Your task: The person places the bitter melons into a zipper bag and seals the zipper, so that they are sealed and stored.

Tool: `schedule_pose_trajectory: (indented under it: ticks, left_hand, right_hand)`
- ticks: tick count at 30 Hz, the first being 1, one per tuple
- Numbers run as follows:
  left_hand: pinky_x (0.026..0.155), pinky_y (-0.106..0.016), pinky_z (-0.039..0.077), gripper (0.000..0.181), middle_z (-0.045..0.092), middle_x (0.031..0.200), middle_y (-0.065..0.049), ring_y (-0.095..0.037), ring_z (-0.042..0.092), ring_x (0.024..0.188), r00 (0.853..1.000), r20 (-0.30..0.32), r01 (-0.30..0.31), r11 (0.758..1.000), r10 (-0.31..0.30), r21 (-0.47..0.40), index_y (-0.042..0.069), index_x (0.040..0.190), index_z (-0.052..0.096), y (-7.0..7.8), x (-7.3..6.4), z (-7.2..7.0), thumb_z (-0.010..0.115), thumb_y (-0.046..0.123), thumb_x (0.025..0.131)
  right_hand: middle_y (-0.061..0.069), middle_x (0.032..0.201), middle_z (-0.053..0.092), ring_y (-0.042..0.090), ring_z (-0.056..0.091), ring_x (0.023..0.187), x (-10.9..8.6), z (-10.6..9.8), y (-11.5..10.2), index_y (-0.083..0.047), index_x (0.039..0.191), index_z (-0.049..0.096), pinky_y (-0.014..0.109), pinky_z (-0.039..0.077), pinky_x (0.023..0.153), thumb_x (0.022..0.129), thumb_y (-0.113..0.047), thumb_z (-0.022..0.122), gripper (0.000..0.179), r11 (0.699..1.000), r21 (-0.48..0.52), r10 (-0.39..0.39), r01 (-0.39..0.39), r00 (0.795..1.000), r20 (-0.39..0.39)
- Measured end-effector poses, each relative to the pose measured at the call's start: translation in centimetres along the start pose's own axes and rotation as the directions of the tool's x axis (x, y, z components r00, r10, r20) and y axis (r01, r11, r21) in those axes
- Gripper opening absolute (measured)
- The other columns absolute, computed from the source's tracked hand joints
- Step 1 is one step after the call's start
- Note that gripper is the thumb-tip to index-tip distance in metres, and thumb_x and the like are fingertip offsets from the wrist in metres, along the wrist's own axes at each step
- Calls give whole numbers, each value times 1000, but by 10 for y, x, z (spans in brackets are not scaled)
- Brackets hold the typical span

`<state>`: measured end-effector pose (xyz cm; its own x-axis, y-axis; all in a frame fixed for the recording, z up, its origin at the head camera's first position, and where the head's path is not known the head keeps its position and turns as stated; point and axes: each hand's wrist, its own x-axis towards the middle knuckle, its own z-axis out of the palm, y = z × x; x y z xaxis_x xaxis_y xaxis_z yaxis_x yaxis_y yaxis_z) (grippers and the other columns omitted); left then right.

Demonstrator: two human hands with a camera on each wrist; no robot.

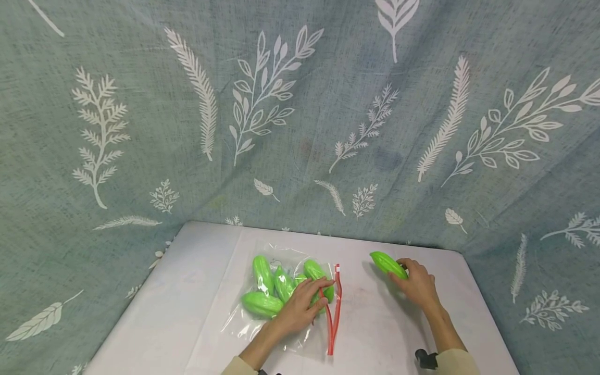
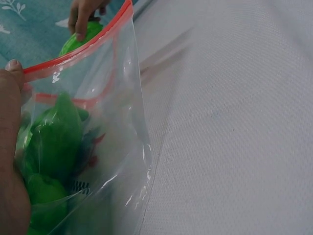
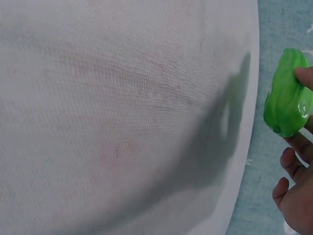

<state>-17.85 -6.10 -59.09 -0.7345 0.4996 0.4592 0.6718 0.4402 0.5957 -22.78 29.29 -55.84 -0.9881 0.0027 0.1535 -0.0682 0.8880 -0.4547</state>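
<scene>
My right hand (image 1: 419, 285) grips a bright green, long, ridged fruit-like piece (image 1: 386, 263), holding it up above the right part of the table. In the right wrist view the fruit-like piece (image 3: 286, 98) shows a glossy skin and a small stem nub, with the thumb on its side. To the left lies a clear zip bag (image 2: 128, 164) with a red closure strip (image 1: 338, 291). Several similar green pieces (image 1: 263, 275) are inside it. My left hand (image 1: 300, 308) pinches the bag's mouth at the red strip, and the mouth stands apart. Part of the bag's contents is hidden behind that hand.
A white-covered table (image 1: 375, 333) carries everything. Behind it and at both sides hangs a grey-green cloth (image 1: 300, 130) with white leaf prints. A small black object (image 1: 425, 359) sits at the right wrist, by the sleeve.
</scene>
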Motion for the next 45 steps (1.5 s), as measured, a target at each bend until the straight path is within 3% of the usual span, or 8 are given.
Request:
schedule_pose_trajectory:
  ticks: [13,23,45]
  left_hand:
    - [120,-58,27,46,54,148,-8,-31,46,140,1000,7,3,1000,-3,-3,15,146,51,0,0,0,60,25,101]
    - [122,-58,23,47,53,149,-8,-34,42,142,999,28,39,998,-37,-41,15,147,50,2,-1,-1,59,24,102]
    - [118,-60,27,48,55,147,-9,-35,47,139,1000,-7,14,1000,-14,-16,15,146,52,0,-2,0,63,17,99]
  right_hand:
    - [17,118,66,34,60,104,1,-2,-1,-4,131,60,49,40,72,91,-49,70,60,1000,-4,-14,14,1000,12]
    - [14,115,66,32,61,102,0,-2,-4,-6,130,62,48,42,72,90,-48,72,58,1000,-2,-25,25,1000,9]
    - [12,111,66,30,60,100,-1,5,-8,-7,129,62,48,43,73,90,-49,72,58,999,-15,-44,44,999,-1]
